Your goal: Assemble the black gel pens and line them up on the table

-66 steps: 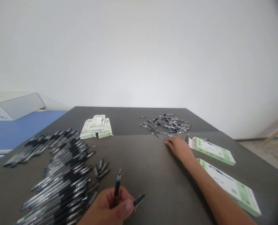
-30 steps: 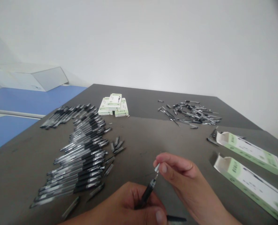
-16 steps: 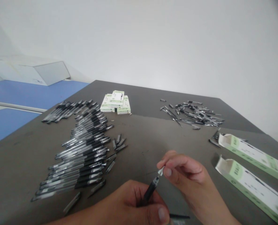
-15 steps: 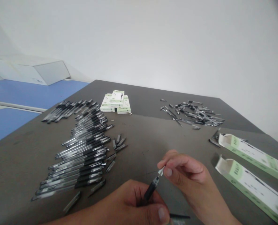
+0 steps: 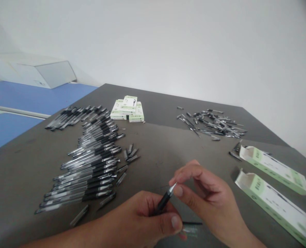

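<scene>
Left hand: The left hand (image 5: 139, 215) was closed in a firm grasp, with the black barrel of a pen (image 5: 164, 203) held between curled fingers and thumb.

Right hand: The right hand (image 5: 207, 189) was raised, with its thumb and forefinger brought together around the pen's metal tip (image 5: 172, 188). Whether the tip was gripped or only touched could not be told.

Pen: The pen was held above the table (image 5: 153, 148), near the bottom middle of the view, and was slanted up and to the right.

Why so: The slant appeared to have been chosen so that the metal tip was kept clear of the left hand and was presented to the right fingertips.

Nearby: A thin black rod (image 5: 192, 223) was lying on the table just below the hands, partly hidden by them.

Around: A long bank of pens (image 5: 88, 165) was laid out to the left, with short dark pieces (image 5: 130, 154) beside it. A stack of boxes (image 5: 127, 109) was placed at the far side, and a loose heap of parts (image 5: 212, 125) lay to its right. Two open boxes (image 5: 274, 203) were placed on the right.

In the way: Nothing was seen between the hands.
</scene>
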The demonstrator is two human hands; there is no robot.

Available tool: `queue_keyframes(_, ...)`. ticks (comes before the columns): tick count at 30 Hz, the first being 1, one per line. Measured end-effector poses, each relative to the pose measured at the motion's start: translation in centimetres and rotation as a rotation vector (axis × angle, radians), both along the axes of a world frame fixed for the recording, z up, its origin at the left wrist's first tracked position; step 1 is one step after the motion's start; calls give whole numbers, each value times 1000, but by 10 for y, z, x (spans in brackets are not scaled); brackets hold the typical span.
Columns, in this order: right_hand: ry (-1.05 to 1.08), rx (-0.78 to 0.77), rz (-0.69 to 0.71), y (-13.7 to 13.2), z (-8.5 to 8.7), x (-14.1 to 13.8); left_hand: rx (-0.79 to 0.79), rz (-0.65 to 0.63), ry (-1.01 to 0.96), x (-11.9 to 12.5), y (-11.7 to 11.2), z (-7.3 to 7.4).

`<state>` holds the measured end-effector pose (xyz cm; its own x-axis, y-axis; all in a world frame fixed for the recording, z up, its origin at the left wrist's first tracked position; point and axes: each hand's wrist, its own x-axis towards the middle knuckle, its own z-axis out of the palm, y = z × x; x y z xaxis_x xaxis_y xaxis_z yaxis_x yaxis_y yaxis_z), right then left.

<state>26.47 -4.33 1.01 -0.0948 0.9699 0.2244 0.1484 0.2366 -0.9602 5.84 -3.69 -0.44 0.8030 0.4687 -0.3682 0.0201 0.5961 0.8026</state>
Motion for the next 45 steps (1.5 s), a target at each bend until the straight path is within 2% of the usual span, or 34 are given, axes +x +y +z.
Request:
queue_keyframes(4, 49, -36, 3, 0, -4, -1, 10, -2, -18, 1, 2, -1)
queue_keyframes(9, 73, -54, 150, 3, -7, -4, 61, 15, -40, 1, 4, -3)
queue_keyframes(15, 249, -146, 52, 4, -12, -12, 53, -2, -61, 4, 3, -3)
queue_keyframes(18, 277, -235, 133, 2, -9, -13, 43, 20, -69, 5, 2, -4)
queue_keyframes(21, 240, -232, 207, 4, -8, -15, 64, 22, -90, 5, 3, -4)
queue_keyframes(26, 342, -209, 94, 4, -16, -21, 65, -2, -94, 4, 2, -3)
queue_keyframes(31, 419, -409, 289, -3, -8, -21, 29, 12, -111, 4, 3, -2)
queue_keyframes(33, 386, -356, 282, -2, -7, -22, 35, 13, -111, 4, 2, -2)
queue_keyframes(37, 418, -229, 139, 5, -16, -24, 47, 8, -91, 4, 1, -3)
queue_keyframes(39, 509, -276, 163, 4, -17, -25, 22, 5, -104, 4, 1, -3)
queue_keyframes(41, 567, -402, 264, 0, -14, -25, -6, 5, -138, 4, 2, -3)
queue_keyframes(43, 570, -513, 338, -4, -9, -26, -9, 16, -160, 5, 3, -2)
queue_keyframes(45, 533, -527, 338, -5, -5, -27, 15, 17, -167, 5, 4, -2)
